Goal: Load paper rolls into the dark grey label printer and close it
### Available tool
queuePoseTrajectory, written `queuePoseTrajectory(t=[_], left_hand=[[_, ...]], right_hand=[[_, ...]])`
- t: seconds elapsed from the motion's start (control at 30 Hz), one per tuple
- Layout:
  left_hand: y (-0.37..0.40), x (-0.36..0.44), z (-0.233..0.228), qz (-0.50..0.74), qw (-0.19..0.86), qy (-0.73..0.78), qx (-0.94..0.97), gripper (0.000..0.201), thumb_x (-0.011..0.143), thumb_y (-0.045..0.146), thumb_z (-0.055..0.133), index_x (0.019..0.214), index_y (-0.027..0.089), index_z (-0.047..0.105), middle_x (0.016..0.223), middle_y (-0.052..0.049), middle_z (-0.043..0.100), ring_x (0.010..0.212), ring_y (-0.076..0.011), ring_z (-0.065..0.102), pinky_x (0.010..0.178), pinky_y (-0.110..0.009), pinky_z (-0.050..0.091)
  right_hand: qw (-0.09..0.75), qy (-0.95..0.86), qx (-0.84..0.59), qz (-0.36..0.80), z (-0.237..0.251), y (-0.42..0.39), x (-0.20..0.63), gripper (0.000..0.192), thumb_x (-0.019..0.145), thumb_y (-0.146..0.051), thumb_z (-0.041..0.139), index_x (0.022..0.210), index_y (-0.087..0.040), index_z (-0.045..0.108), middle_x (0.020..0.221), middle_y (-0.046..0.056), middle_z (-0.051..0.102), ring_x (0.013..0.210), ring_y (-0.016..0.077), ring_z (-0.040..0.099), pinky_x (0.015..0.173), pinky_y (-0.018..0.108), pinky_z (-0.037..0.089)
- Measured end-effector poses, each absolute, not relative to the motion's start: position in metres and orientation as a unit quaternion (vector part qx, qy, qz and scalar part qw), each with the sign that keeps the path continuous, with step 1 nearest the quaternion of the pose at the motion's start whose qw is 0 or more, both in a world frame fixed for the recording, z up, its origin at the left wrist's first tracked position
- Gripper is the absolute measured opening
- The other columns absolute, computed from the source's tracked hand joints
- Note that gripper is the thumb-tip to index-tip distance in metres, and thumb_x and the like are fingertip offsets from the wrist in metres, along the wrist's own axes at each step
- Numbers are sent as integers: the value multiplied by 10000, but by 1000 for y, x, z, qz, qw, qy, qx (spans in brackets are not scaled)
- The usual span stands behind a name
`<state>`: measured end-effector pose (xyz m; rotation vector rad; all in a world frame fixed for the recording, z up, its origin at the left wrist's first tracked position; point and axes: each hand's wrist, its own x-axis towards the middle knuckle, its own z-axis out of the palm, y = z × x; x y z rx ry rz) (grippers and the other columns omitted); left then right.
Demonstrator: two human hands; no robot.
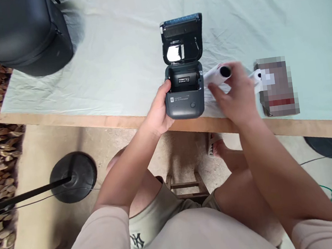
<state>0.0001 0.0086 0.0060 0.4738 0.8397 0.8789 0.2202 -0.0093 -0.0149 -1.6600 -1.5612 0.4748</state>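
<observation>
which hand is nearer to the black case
Left: the left hand, holding the open dark device, is right of the black case; the right hand, holding the white roll, is farther right.

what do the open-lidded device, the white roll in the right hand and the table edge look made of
Open-lidded device: likely plastic, dark satin, from its moulded, rounded body. White roll: probably paper, matte, seemingly wound around a dark hollow centre. Table edge: apparently wood, unpolished, from its uneven tan tone.

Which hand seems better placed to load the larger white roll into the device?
Probably the right hand: it holds the larger white roll beside the open device, which the left hand grips.
</observation>
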Motion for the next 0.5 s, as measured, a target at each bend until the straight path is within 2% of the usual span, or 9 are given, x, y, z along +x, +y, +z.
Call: queuePoseTrajectory(t=[0.07,0.13,0.2,0.27,0.33,0.4,0.43,0.5], left_hand=[[9,0,5,411,792,391,225,467,1205,604,513,1385,250,759,1291,-9,918,1438,-313,859,1149,-431,773],[10,-1,2,415,790,386,233,467,1198,613,524,1401,259,751,1314,-10,917,1439,-315,860,1151,-432,772],[11,-2,-1,419,790,378,239,468,1199,609,520,1396,256,756,1286,-23,925,1419,-316,870,1135,-430,776],[11,-2,-3,418,794,370,240,488,1211,602,484,1368,238,769,1227,-47,934,1392,-322,881,1110,-431,784],[12,-1,-4,419,797,359,244,470,1213,578,491,1348,228,774,1199,-61,935,1382,-329,884,1102,-433,786],[11,-1,-4,421,800,342,256,396,1193,538,571,1361,236,766,1229,-55,932,1395,-335,878,1116,-437,783],[11,-1,-3,423,801,335,262,369,1179,522,612,1372,245,759,1250,-51,930,1405,-339,873,1123,-441,781],[11,-1,-3,425,799,329,269,350,1158,521,659,1368,257,754,1272,-46,926,1425,-346,864,1133,-449,777]], right_hand=[[302,-628,-698,165,-14,-12,218,366,919,-305,767,1275,-287,684,1074,82,830,1021,346,806,1023,581,680],[276,-639,-703,147,-6,-19,217,461,906,-306,780,1357,-280,687,1114,103,850,1042,370,814,1010,580,670],[325,-652,-677,104,7,-29,222,510,932,-352,761,1428,-300,660,1214,118,851,1116,376,814,1027,577,662],[382,-649,-657,22,17,-39,235,428,956,-386,717,1376,-320,667,1186,119,818,1107,373,796,1042,593,642],[383,-613,-687,-76,19,-43,252,399,913,-388,733,1303,-305,703,1184,152,772,1107,403,763,1060,646,601],[309,-556,-762,-124,14,-42,267,512,806,-373,820,1302,-263,753,1291,216,749,1192,466,728,1087,710,553],[258,-539,-794,-111,10,-40,272,575,772,-365,848,1328,-245,771,1328,233,746,1223,486,713,1088,726,545],[186,-550,-813,-51,4,-37,275,594,786,-372,843,1365,-245,797,1297,206,762,1204,467,714,1056,698,563]])
